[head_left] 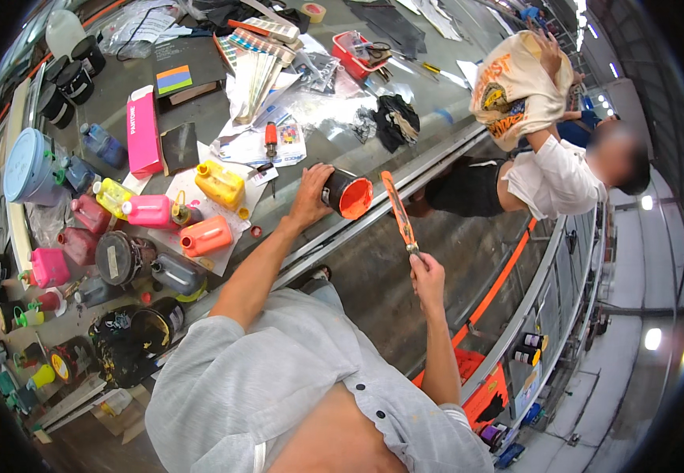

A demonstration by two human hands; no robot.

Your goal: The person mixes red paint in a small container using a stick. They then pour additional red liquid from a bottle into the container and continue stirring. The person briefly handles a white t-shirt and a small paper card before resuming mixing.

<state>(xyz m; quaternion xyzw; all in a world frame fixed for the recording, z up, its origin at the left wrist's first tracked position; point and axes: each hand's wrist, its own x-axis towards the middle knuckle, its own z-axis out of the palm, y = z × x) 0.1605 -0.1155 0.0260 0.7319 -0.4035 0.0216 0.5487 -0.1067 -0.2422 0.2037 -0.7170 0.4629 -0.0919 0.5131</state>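
Observation:
My left hand point(309, 195) grips a black tub point(336, 184) tipped toward me, bright orange ink showing in its mouth. To its right, my right hand point(429, 277) is closed on the handle of a long spatula point(399, 210) whose upright blade is smeared with orange, apart from the tub. Just left of the tub on the table lie a yellow jug point(221, 185), a pink jug point(149, 210) and an orange jug point(205, 236). A small red-handled tool point(271, 139) rests on paper behind them.
The table's metal edge point(310, 246) runs diagonally beside me. Several ink containers crowd the left, with a blue bucket point(31, 165), pink box point(144, 130) and colour swatches point(255, 67) behind. Right, a co-worker point(547, 177) in white holds printed fabric point(515, 87); an orange rail point(499, 276) runs below.

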